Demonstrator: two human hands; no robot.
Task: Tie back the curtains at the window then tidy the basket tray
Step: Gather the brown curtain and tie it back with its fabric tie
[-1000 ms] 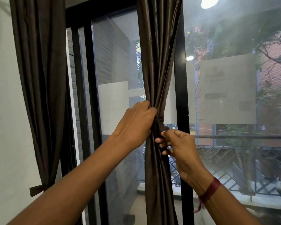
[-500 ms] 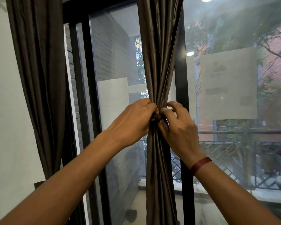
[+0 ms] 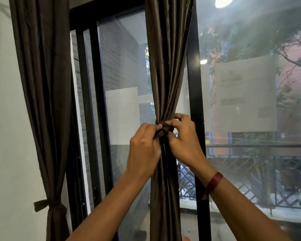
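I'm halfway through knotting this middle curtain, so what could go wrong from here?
1. Both hands, left hand and right hand, pinch the tie band; letting go early could let the unfinished knot slip loose.
2. It sits much higher than the tie on the left curtain, so the two may look uneven.

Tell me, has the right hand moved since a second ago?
Yes. The right hand has risen along the black window frame, from below the left hand up to the tie band on the middle curtain, pinching it.
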